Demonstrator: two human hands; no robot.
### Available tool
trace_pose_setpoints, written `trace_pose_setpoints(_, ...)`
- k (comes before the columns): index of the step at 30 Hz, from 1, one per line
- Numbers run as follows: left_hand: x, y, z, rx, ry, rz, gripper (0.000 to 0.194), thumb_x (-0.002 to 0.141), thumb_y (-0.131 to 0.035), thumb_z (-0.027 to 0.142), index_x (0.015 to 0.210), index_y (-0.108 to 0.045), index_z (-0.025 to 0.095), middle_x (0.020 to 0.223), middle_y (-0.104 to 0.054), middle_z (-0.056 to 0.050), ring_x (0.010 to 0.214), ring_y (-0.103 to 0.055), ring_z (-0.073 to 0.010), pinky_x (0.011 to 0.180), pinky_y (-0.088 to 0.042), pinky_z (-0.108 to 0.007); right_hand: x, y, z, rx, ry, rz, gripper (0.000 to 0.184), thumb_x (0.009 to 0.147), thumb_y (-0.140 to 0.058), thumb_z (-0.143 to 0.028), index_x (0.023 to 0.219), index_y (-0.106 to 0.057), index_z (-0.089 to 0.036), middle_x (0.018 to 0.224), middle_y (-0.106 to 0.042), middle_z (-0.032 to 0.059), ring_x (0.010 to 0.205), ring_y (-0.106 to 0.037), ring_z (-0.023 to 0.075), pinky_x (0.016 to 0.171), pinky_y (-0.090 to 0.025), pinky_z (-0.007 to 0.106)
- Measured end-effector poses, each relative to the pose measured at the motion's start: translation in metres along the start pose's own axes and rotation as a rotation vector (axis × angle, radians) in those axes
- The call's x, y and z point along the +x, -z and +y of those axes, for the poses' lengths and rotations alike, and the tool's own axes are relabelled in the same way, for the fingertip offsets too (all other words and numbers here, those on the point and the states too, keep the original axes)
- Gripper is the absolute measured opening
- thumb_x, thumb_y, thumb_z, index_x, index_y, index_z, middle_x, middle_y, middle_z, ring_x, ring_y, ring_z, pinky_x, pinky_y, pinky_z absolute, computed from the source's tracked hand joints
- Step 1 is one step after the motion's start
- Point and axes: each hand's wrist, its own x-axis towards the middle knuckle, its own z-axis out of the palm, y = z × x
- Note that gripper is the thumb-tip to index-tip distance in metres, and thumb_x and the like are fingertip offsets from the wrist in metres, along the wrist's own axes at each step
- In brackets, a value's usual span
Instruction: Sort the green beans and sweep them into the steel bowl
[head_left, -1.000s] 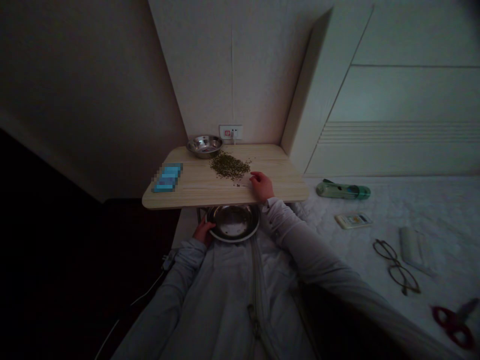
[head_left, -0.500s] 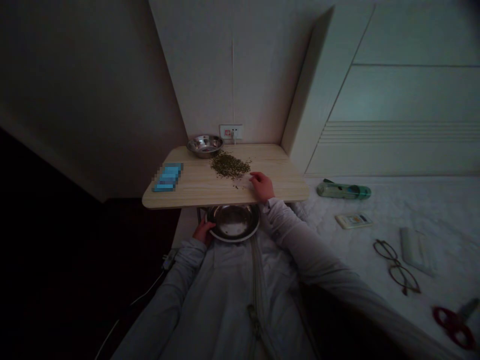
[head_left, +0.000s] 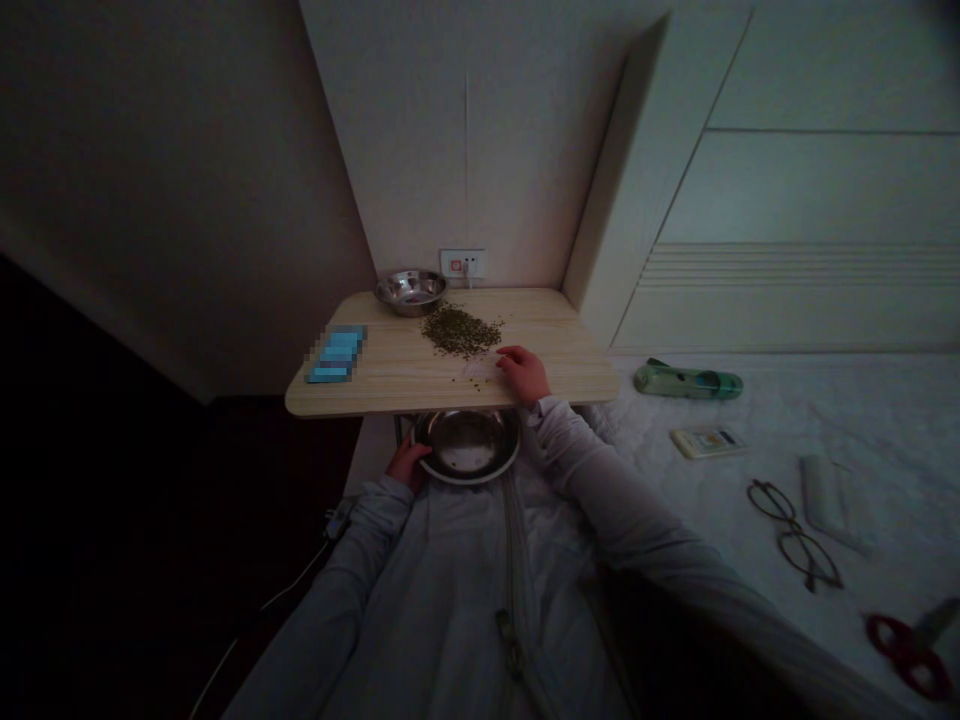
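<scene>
A heap of small green beans (head_left: pixel 459 331), like mung beans, lies on the wooden table (head_left: pixel 390 375). Several loose beans (head_left: pixel 478 386) sit apart from it, closer to the table's near edge. My right hand (head_left: pixel 525 376) is just right of these, its fingers closed on a thin, pale, see-through piece (head_left: pixel 480 368) whose exact kind is too faint to tell. Below the near edge, my left hand (head_left: pixel 409 464) grips the left rim of a steel basin (head_left: pixel 469 478), thumb over the rim. A few small specks show inside the basin.
A steel bowl (head_left: pixel 411 293) stands at the table's back left, and a blurred-out blue screen (head_left: pixel 337 354) lies at left. On the bed to the right are a green bottle (head_left: pixel 686 381), a phone (head_left: pixel 706 441), glasses (head_left: pixel 793 535), a pale case (head_left: pixel 829 500) and red-handled scissors (head_left: pixel 909 655).
A few beans have moved from the heap's near side toward the table's near edge. My right hand has shifted slightly left and toward me. The left hand and basin stay put.
</scene>
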Motion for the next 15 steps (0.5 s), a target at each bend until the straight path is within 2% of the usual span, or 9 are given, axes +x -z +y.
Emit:
trace_pose_setpoints(5,0.0022,0.0017,-0.0013,-0.008,0.01,-0.008,0.058,0.046,-0.06,0.01,0.103,-0.058,0.019,0.068,-0.065,0.001,0.076,-0.062,-0.0225,0.069,-0.047,-0.033,0.0005,-0.0008,0.0019,0.017,0.005,-0.004,0.025,0.066,-0.047,-0.021,0.085,-0.063,-0.016,0.069,-0.062,0.0006,0.068,-0.055,0.0136,0.074,-0.043,0.03)
trace_pose_setpoints(15,-0.0009,-0.0011,0.0016,0.0,0.012,-0.002,0.059,0.045,-0.06,0.009,0.103,-0.058,0.018,0.067,-0.065,0.001,0.077,-0.062,-0.0232,0.067,-0.047,-0.032,0.0044,-0.0014,0.0103,0.038,0.023,0.006,0.023,0.066,-0.047,-0.024,0.083,-0.062,-0.018,0.068,-0.061,-0.0011,0.065,-0.054,0.0133,0.069,-0.042,0.029)
